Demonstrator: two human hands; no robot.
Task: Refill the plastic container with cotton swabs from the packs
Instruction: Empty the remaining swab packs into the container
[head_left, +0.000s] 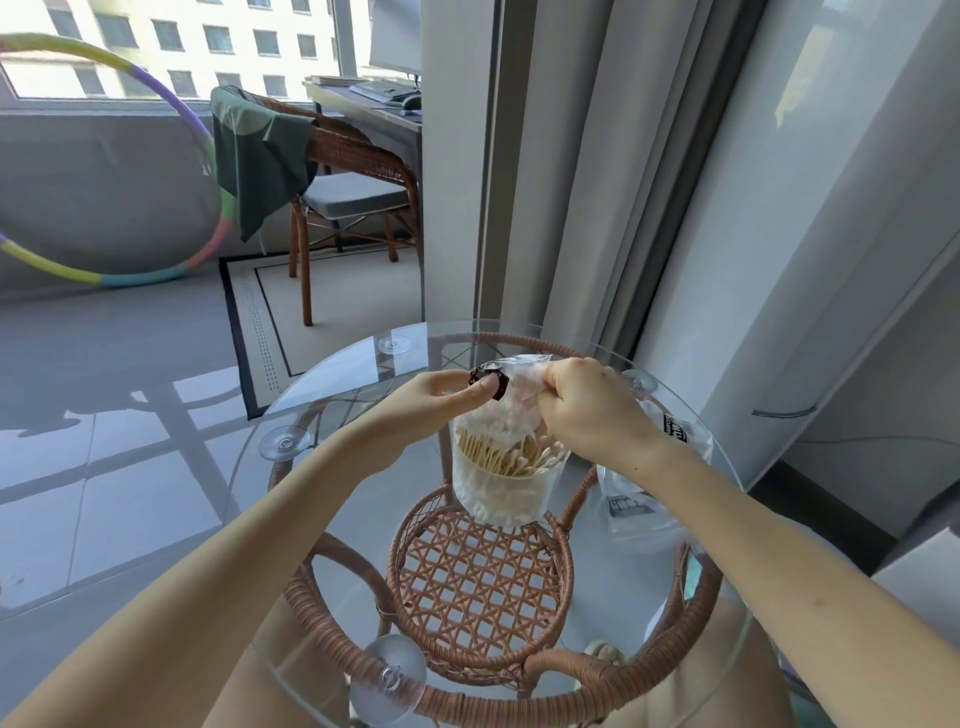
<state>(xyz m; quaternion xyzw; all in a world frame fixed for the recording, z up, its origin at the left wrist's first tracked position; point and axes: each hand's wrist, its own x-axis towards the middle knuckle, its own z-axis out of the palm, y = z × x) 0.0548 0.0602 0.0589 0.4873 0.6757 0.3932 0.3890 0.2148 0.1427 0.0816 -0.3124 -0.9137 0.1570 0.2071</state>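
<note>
A clear round plastic container (506, 491) stands on the glass table top (322, 405), filled with wooden-stemmed cotton swabs (511, 454) whose ends stick up. Directly above it I hold a clear plastic pack (517, 387) of swabs with both hands. My left hand (441, 397) pinches the pack's dark label corner at the upper left. My right hand (587, 405) is closed on the pack's right side. The swabs inside the pack hang down toward the container's mouth.
Other clear packs with black printed labels (644, 499) lie on the table right of the container, under my right forearm. The round glass top rests on a wicker frame (480, 582). Curtains hang behind; a rattan chair (343, 182) and hoop stand farther off.
</note>
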